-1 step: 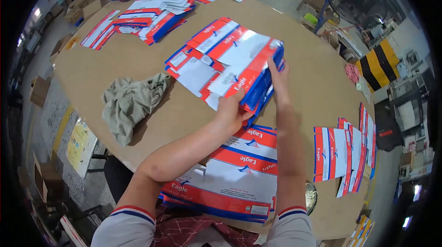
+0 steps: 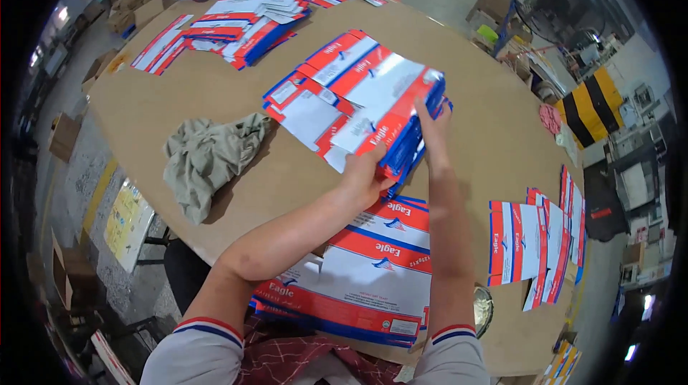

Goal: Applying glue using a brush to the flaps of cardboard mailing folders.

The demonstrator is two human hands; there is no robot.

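Note:
Above the middle of the table, both hands grip a stack of flat printed cartons [image 2: 387,87], red, white and blue, tilted with its blue edges toward the right. My left hand [image 2: 364,173] is closed round the near corner, thumb on top. On the right edge, my right hand [image 2: 434,127] presses with its fingers partly hidden behind the stack. A lower layer of the cartons sticks out to the left. Right in front of me lies another pile of the same flat cartons [image 2: 373,281], partly covered by my forearms.
A crumpled grey-green cloth [image 2: 211,163] lies on the brown tabletop [image 2: 136,109], left of the stack. More flat cartons are piled at the far left [image 2: 244,26] and fanned out at the right [image 2: 523,241]. A round shiny dish [image 2: 482,310] sits by my right elbow.
The whole view has shifted very slightly, with the table's things a little further right. Both hands keep their hold on the carton stack.

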